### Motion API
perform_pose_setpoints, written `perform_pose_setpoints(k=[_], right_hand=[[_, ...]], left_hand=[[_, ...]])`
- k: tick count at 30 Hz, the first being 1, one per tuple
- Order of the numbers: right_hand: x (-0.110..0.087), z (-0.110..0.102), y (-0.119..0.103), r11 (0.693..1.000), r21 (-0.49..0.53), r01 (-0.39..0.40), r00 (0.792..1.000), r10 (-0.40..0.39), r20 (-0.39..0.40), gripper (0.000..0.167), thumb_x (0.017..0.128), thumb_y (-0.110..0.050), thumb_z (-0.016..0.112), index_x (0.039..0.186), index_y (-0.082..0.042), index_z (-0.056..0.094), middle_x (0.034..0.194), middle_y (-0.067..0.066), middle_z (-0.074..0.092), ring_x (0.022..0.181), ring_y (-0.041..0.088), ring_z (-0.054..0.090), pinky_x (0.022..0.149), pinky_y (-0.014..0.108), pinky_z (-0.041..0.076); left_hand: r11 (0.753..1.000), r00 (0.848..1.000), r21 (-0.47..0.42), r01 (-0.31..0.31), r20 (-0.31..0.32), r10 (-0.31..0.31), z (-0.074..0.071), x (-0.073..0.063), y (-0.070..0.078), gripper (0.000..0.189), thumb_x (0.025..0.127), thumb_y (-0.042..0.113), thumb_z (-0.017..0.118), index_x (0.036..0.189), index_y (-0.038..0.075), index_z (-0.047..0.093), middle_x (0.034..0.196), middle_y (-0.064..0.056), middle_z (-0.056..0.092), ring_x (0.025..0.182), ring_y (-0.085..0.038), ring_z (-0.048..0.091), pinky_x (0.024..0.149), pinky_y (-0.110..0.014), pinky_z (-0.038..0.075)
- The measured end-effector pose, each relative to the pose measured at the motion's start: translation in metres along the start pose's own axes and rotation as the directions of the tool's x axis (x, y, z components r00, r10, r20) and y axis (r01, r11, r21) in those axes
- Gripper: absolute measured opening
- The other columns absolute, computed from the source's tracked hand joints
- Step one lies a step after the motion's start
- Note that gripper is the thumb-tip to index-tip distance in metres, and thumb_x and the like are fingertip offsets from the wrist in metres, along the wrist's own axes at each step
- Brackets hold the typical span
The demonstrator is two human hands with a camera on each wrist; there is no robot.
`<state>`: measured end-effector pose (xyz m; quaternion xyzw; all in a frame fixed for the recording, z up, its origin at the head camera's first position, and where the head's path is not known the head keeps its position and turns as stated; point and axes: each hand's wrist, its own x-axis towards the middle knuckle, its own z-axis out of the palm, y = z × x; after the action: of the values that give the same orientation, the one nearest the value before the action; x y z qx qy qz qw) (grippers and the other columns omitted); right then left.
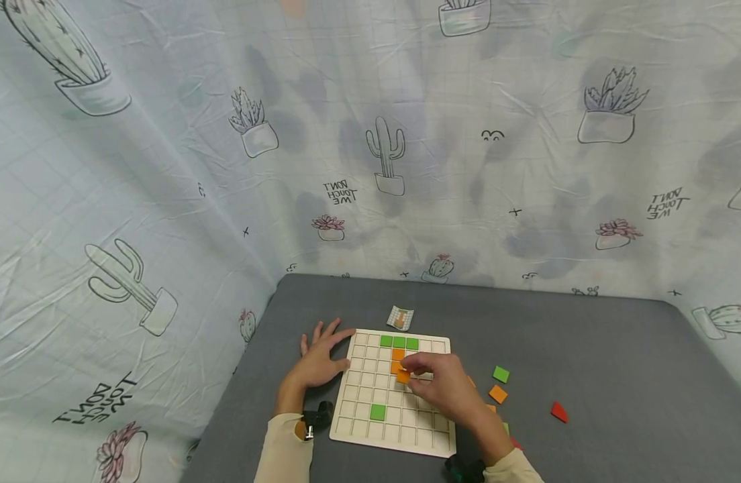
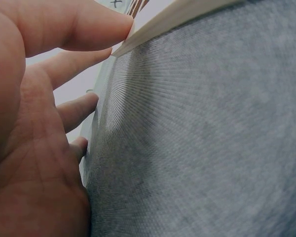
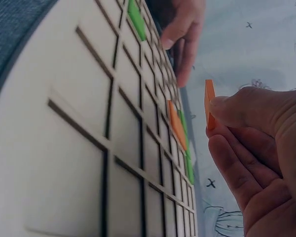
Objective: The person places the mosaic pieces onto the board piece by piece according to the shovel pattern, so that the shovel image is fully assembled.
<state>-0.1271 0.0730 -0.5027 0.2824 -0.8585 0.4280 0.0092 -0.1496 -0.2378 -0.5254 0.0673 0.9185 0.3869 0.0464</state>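
My right hand (image 1: 439,382) pinches one orange tile (image 1: 403,378) between thumb and fingers, holding it just above the grid board (image 1: 379,396). My left hand (image 1: 318,362) has its fingers spread, thumb touching the board's left edge and forefinger at the far left corner. On the board I count six tiles: three green tiles (image 1: 399,342) side by side in the far row, two orange tiles (image 1: 398,353) in line below the middle one, and one lone green tile (image 1: 378,412) toward the near left. Right of the board lie one green square (image 1: 501,374), one orange square (image 1: 498,394) and one red piece (image 1: 560,412); more pieces show partly behind my right forearm. One small card (image 1: 400,318) lies just beyond the board's far edge. The widest room on the table (image 1: 618,376) stretches right of the red piece, while the far side meets a printed cloth (image 1: 467,168).
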Motion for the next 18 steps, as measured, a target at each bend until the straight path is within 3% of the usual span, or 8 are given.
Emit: perform_pose_setpoints(k=[8, 18], right_hand=[[0.004, 0.013, 0.004, 1.000, 0.017, -0.003, 1.000, 0.002, 0.027, 0.029, 0.089, 0.004, 0.082, 0.117, -0.006, 0.084, 0.115, 0.003, 0.083, 0.099, 0.018, 0.080, 0.088, 0.036, 0.067], [0.006, 0.021, 0.006, 0.997, -0.068, 0.030, 0.999, -0.027, 0.038, 0.030, 0.087, 0.003, 0.085, 0.115, -0.009, 0.084, 0.112, 0.002, 0.084, 0.101, 0.015, 0.079, 0.085, 0.030, 0.066]], left_hand=[[1.000, 1.000, 0.009, 0.008, -0.010, -0.008, 0.001, 0.000, -0.001, 0.066, 0.093, 0.007, 0.076, 0.156, 0.019, 0.063, 0.179, -0.022, 0.029, 0.168, -0.055, 0.004, 0.125, -0.080, -0.011], [1.000, 1.000, 0.009, 0.002, -0.008, -0.002, 0.002, 0.001, -0.003, 0.066, 0.093, 0.007, 0.076, 0.157, 0.020, 0.063, 0.179, -0.022, 0.029, 0.168, -0.055, 0.004, 0.125, -0.080, -0.011]])
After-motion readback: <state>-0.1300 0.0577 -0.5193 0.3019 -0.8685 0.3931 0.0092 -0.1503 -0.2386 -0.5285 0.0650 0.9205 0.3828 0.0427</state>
